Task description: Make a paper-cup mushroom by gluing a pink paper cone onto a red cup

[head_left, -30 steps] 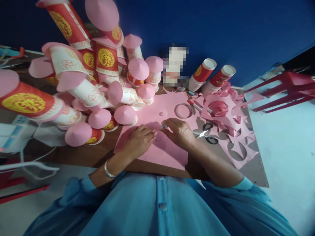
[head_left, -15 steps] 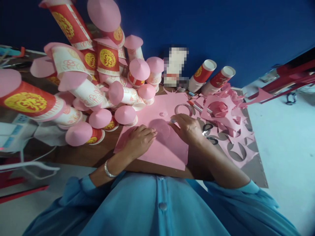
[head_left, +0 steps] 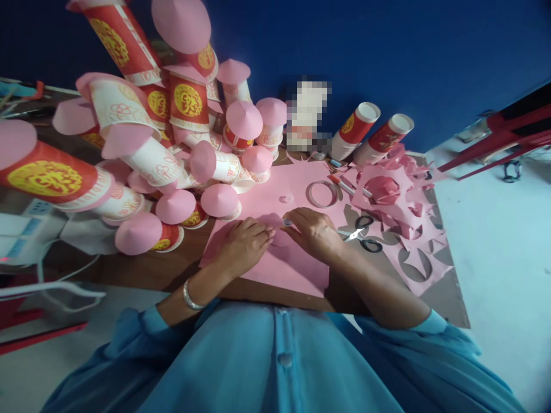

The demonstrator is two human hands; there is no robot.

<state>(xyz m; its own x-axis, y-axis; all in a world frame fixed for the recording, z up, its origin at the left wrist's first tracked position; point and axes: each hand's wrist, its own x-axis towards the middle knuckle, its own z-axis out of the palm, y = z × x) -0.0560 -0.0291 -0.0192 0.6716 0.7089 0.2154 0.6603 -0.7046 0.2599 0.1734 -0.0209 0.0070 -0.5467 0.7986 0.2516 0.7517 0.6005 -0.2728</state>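
My left hand [head_left: 247,245] lies on the pink paper sheets [head_left: 297,275], its fingers stretched and resting at the left edge of a pink paper disc [head_left: 282,240]. Across the disc, my right hand [head_left: 313,232] is closed in a pinch. A small pale, round-ended thing [head_left: 287,222] shows at its fingertips; its kind is unclear, and the fingers hide the rest. Part of the disc is under my hands. A small pink piece [head_left: 286,199] lies just beyond it. Scissors [head_left: 361,234] with black handles lie right of my right hand.
Red and white paper cups with pink cone tops [head_left: 219,201] crowd the left side. A roll of tape [head_left: 322,194] and an orange-tipped marker [head_left: 340,184] lie behind my right hand. Pink paper offcuts [head_left: 415,269] spread rightward. Cup stacks [head_left: 359,129] stand by the blue wall.
My right hand has moved left over the disc, bringing the small pale thing closer to my left fingers. More of the scissors shows now. My left hand has stayed nearly still.
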